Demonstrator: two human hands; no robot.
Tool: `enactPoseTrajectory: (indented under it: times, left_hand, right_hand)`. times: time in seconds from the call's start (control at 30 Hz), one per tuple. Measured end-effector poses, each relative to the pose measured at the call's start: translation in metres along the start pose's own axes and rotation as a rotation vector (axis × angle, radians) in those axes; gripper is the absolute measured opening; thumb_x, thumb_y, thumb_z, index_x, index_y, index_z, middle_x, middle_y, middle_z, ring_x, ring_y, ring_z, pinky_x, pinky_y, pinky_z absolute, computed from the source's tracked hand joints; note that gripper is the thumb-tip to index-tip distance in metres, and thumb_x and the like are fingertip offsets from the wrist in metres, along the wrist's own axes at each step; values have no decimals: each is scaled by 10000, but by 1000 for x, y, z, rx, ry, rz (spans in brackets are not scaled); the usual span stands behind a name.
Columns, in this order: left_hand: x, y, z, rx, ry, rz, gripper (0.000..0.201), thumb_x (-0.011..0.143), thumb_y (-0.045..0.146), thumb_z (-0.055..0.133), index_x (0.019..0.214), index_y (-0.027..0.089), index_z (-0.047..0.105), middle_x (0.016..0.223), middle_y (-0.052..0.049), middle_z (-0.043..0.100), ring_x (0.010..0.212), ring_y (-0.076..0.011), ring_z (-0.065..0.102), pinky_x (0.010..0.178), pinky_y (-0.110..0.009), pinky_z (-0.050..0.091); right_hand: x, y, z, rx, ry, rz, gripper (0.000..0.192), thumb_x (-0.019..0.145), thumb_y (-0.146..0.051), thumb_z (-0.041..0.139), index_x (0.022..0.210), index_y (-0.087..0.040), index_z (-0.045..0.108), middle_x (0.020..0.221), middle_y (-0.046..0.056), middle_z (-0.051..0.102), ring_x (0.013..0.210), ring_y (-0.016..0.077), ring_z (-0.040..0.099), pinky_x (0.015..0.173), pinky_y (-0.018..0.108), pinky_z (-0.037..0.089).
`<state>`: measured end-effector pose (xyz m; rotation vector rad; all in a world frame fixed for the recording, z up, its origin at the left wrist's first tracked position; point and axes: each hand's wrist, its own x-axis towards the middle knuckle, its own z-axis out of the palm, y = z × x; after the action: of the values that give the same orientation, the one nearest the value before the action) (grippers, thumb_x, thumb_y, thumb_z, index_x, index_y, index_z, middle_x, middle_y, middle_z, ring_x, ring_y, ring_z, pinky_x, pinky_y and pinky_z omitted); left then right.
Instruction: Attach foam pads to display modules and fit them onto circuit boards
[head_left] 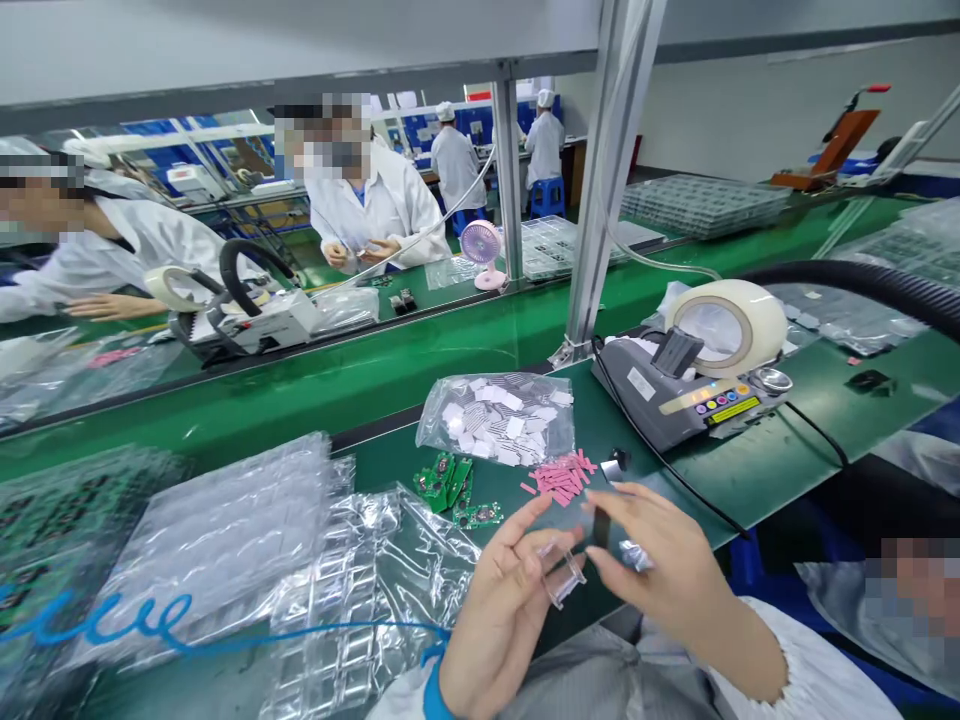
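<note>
My left hand [504,600] grips a small clear plastic part [561,572] between thumb and fingers. My right hand [664,565] pinches a small black piece [601,527] just above that part, and the two hands nearly touch. Beyond my fingers on the green mat lie a pile of pink strips [562,476], a few small green circuit boards [454,490] and a tiny black and silver component [615,465]. A clear bag of white pads [499,415] rests behind them.
A grey tape dispenser [686,385] with a large tape roll [729,322] stands at right, its black cable trailing forward. Clear blister trays [247,550] cover the left. A blue coiled cord [112,615] crosses them. People in white coats work across the green conveyor [315,385].
</note>
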<state>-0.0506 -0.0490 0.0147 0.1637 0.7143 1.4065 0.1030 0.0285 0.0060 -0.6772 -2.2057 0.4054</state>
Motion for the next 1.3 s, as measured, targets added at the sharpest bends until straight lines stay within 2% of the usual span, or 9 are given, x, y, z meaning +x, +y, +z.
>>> enactPoseTrajectory:
  times: [0.1, 0.23, 0.4, 0.5, 0.73, 0.83, 1.0, 1.17, 1.3]
  left_hand:
    - [2, 0, -10, -6, 0, -141, 361, 688, 275, 718, 1015, 129, 668, 857, -72, 699, 843, -185, 647, 828, -335, 488]
    - [0, -7, -19, -28, -63, -246, 259, 752, 303, 656, 888, 88, 702, 1032, -149, 686, 795, -124, 655, 794, -247, 485]
    - [-5, -9, -12, -102, -279, -225, 289, 698, 421, 675, 807, 154, 701, 1183, -116, 627, 1118, -261, 554, 958, -387, 400]
    - [-6, -8, -4, -125, -385, -205, 305, 690, 450, 670, 802, 167, 698, 1190, -108, 618, 1150, -275, 523, 971, -418, 376]
    - [-6, -19, 4, -175, -481, -46, 332, 654, 513, 671, 794, 214, 711, 1157, -84, 639, 1175, -283, 491, 1011, -471, 312]
    - [-7, -22, 6, -157, -449, -3, 318, 642, 507, 684, 779, 222, 715, 1124, -78, 653, 1112, -278, 539, 1002, -471, 319]
    - [-12, -16, 12, -35, -341, 92, 319, 631, 488, 700, 768, 200, 716, 1023, -106, 679, 1083, -278, 555, 957, -428, 376]
    - [-20, -3, 12, 166, -297, 132, 309, 625, 462, 707, 801, 210, 739, 1081, -91, 660, 1010, -245, 588, 910, -364, 421]
    - [-20, 7, 12, 414, -409, 188, 302, 613, 430, 713, 841, 235, 752, 1075, -98, 665, 979, -263, 599, 907, -390, 418]
  right_hand:
    - [-3, 3, -7, 249, 25, 202, 289, 884, -254, 453, 1170, -216, 480, 893, 47, 704, 802, 182, 673, 723, 295, 544]
    - [-6, 0, -8, 660, -50, 311, 266, 925, -332, 417, 1185, -281, 437, 1021, 51, 685, 916, 171, 649, 781, 297, 539]
    - [-9, 1, -2, 945, -203, 324, 299, 904, -412, 448, 1180, -311, 396, 1165, 72, 619, 1121, 207, 547, 950, 427, 436]
    - [-11, 1, 3, 1005, -233, 297, 299, 888, -437, 465, 1153, -305, 429, 1148, 76, 624, 1222, 225, 449, 996, 486, 371]
    - [-12, -20, 25, 1183, 39, 391, 316, 836, -502, 501, 1050, -279, 569, 1152, 93, 567, 1021, 223, 583, 862, 389, 497]
    - [-13, -27, 33, 1268, 98, 455, 310, 834, -517, 490, 1018, -281, 570, 1114, 94, 566, 940, 207, 610, 795, 362, 528]
    - [-18, -25, 34, 1180, 51, 416, 353, 825, -525, 498, 1091, -294, 517, 1099, 101, 576, 961, 229, 604, 795, 394, 530]
    - [-9, -18, -1, 799, -33, 225, 422, 851, -480, 497, 1221, -290, 426, 1264, 116, 475, 1161, 258, 472, 928, 445, 446]
    - [8, -23, -31, 364, -16, 106, 84, 867, -269, 519, 950, -263, 512, 938, 53, 570, 927, 215, 551, 868, 425, 436]
